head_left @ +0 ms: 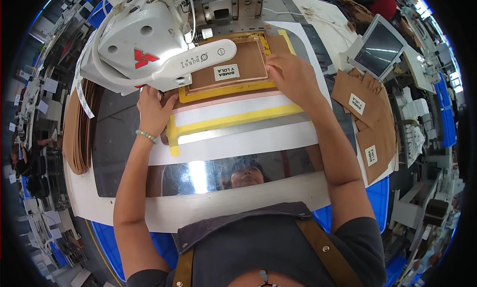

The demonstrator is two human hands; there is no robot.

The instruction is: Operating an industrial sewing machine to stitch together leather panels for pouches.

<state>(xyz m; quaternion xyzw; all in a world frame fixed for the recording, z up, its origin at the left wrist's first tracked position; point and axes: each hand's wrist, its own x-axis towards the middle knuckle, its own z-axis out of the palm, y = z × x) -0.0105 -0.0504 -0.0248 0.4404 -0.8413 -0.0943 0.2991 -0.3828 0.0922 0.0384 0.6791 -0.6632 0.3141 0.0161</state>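
A brown panel (203,79) with a white printed label (226,72) lies inside a yellow-edged frame (218,97) under the white sewing machine head (144,43). My left hand (153,109) rests by the frame's lower left corner, thumb held apart from the fingers, with some fingertips close under the machine head. At the frame's right edge, my right hand (293,79) has its fingers curled and thumb and forefinger together; whatever lies between them is hidden. Below the frame, a yellow tape strip (241,119) crosses a white sheet (233,147).
Brown panels with labels (354,100) are piled on the right, below a tilted screen (380,46). A stack of brown pieces (78,133) stands at the left. A shiny metal plate (213,177) lies along the near side of the table. Blue bins (377,200) sit below the table.
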